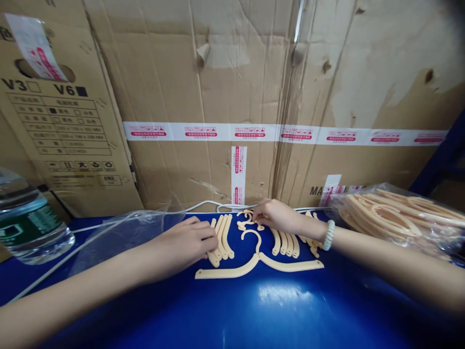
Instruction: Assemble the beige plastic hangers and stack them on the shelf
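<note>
On the blue table, a cream plastic hanger hook stands between two curved hanger arms, a left arm and a right arm, their inner ends meeting at its foot. My left hand has its fingers curled closed at the outermost piece of a row of loose hanger arms. Behind the hook, my right hand pinches down at a small pile of hanger hooks; its fingertips partly cover them. Another row of hanger arms lies below my right wrist.
More small cream pieces lie beside my right wrist. A plastic bag of hanger parts sits at right. A water bottle, clear plastic film and a white cable are at left. Cardboard walls the back.
</note>
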The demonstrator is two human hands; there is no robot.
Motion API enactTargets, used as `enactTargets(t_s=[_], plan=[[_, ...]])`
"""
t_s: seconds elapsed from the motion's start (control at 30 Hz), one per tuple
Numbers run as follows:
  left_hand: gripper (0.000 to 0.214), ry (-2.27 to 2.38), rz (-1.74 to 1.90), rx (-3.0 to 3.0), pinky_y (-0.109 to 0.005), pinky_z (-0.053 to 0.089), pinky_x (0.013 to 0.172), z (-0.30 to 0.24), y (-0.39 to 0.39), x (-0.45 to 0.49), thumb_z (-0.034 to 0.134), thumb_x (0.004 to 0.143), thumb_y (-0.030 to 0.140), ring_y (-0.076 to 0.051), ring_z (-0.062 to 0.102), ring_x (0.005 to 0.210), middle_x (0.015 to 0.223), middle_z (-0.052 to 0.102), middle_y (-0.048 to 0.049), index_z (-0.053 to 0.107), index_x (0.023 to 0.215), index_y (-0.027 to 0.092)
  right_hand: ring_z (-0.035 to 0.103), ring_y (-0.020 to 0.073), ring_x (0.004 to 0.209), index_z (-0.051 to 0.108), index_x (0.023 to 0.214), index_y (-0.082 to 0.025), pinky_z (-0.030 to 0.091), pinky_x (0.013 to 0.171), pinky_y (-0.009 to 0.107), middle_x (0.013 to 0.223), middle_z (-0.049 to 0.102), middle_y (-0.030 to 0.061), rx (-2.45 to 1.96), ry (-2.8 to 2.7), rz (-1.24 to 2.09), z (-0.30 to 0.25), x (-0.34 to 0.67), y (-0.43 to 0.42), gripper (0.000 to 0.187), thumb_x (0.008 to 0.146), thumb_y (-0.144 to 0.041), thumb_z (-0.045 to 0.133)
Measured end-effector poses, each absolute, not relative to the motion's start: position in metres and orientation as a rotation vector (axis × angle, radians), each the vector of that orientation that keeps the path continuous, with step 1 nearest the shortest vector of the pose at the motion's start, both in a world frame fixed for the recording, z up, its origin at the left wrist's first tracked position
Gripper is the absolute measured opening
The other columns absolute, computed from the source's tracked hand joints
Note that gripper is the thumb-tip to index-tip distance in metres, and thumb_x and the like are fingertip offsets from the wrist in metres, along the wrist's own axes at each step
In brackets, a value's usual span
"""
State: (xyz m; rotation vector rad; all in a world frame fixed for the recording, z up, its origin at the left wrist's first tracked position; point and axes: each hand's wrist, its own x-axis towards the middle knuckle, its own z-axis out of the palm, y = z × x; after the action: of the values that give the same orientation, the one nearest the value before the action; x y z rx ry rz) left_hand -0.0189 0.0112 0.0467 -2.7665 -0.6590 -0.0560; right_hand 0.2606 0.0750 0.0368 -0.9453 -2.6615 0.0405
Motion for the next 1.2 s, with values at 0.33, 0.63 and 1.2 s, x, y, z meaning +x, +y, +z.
enactTargets(t_s=[0.33, 0.63, 1.2], plan=[[0.011, -0.652, -0.031, -2.780, -0.032, 0.035, 0.078, 0.044, 0.012, -0.020, 0.051, 0.088, 0.009, -0.020, 0.054, 0.086, 0.093, 0.063, -0.0026, 0.057, 0.088, 0.019, 0.058, 0.0133, 0.066, 0.062, 0.089, -0.012, 0.046, 0.062, 0.027, 0.075, 0.063, 0.0037, -1.050, -2.268, 0.498, 0.063, 0.270, 0.077, 0.015, 0.089, -0.024, 0.052], [0.031, -0.629, -0.060, -2.816, -0.030, 0.036, 0.080, 0.041, 0.015, -0.026, 0.044, 0.086, 0.003, -0.020, 0.054, 0.092, 0.100, 0.061, -0.0025, 0.060, 0.101, 0.024, 0.052, 0.0066, 0.043, 0.044, 0.093, -0.020, 0.037, 0.038, 0.018, 0.068, 0.051, -0.0056, -0.985, -1.983, 0.851, 0.065, 0.271, 0.040, 0.014, 0.091, -0.034, 0.048], [0.022, -0.804, -1.131, -3.059, -0.031, 0.052, 0.089, 0.056, -0.034, 0.014, 0.046, 0.094, 0.015, -0.018, 0.063, 0.101, 0.106, 0.068, -0.0072, 0.066, 0.101, 0.018, 0.063, 0.0147, 0.064, 0.069, 0.097, -0.019, 0.056, 0.056, 0.027, 0.076, 0.066, 0.0043, -0.910, -1.437, 1.098, 0.026, 0.256, -0.062, 0.028, 0.084, -0.043, 0.064]])
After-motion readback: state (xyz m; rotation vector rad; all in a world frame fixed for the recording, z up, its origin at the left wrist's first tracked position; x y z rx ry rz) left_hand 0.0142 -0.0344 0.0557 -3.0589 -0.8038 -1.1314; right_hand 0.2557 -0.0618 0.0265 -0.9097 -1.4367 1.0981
